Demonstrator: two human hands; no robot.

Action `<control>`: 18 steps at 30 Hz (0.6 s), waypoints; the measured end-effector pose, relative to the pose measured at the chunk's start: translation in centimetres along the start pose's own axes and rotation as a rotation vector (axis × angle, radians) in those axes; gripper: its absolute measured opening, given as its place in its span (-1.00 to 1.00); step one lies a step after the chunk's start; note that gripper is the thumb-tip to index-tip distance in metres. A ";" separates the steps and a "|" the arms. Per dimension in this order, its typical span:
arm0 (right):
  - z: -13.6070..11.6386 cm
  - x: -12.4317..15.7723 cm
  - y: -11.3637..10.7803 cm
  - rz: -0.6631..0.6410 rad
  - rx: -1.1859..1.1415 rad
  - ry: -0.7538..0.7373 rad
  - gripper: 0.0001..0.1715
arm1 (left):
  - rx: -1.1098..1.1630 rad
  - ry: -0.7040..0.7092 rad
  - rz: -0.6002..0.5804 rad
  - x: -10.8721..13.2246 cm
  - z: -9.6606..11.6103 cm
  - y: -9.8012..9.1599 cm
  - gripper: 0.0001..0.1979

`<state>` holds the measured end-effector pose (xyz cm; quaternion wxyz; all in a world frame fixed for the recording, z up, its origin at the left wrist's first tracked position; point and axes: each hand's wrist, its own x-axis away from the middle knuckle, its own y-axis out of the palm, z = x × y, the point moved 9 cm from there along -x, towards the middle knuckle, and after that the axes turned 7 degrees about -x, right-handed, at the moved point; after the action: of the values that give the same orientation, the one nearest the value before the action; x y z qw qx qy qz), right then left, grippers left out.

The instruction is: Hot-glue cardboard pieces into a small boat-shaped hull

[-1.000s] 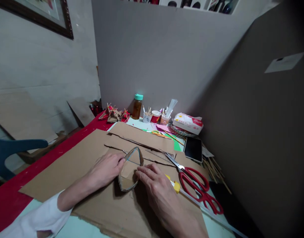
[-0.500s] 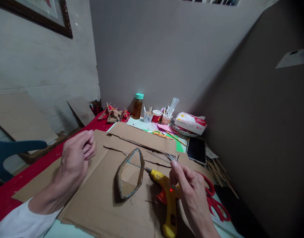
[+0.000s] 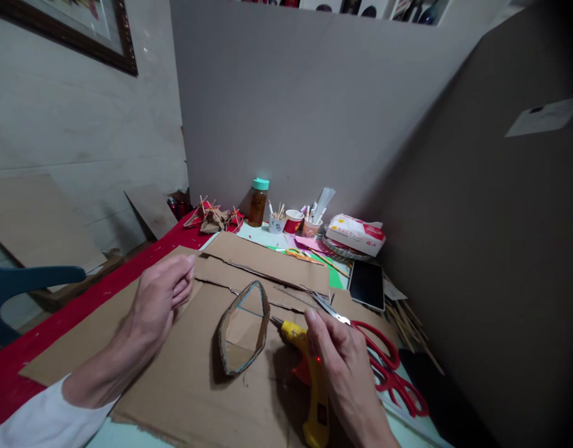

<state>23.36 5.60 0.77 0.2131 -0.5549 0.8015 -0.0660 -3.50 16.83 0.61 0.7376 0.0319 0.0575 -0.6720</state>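
A small boat-shaped cardboard piece (image 3: 246, 328) with upright walls and blue lines along its edges rests on the large cardboard sheet (image 3: 174, 373). To its left, my left hand (image 3: 162, 295) is raised with fingers curled and thumb pressed in; whatever it pinches, if anything, cannot be made out. My right hand (image 3: 340, 358) hovers over the yellow hot glue gun (image 3: 318, 398), its thumb against the curled fingers. Anything between those fingertips is hidden. The glue gun lies with its nozzle near the boat's right wall and a red light glowing. Red-handled scissors (image 3: 377, 342) lie beyond my right hand.
Along the back stand a bottle (image 3: 258, 202), paper cups (image 3: 293, 221) with sticks and pens nearby, and a tissue pack (image 3: 356, 233). Red stick-and-card pieces (image 3: 214, 214) sit left of them. A phone (image 3: 367, 285) and wooden sticks (image 3: 412, 330) lie at right.
My left hand has shifted right and slightly down. My right hand has moved left over the glue gun, uncovering more of the scissors. The view has tilted up slightly.
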 end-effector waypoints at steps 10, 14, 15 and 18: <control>-1.0 -0.1 1.1 -0.081 0.068 -0.113 -0.42 | -0.453 0.038 -0.239 1.1 -1.1 3.2 -0.57; -1.1 0.0 1.2 -0.066 0.081 -0.136 -0.42 | -0.571 0.132 -0.232 1.5 -0.1 3.5 -0.58; -1.1 0.0 1.3 -0.069 0.086 -0.139 -0.42 | -0.587 0.141 -0.233 1.5 0.0 3.5 -0.58; -1.1 0.1 1.2 -0.071 0.092 -0.144 -0.43 | -0.622 0.149 -0.230 1.4 0.0 3.5 -0.57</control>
<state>21.84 5.88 1.29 0.2929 -0.5759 0.7600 -0.0703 0.09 15.79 0.32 0.6250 -0.1522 0.3167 -0.6971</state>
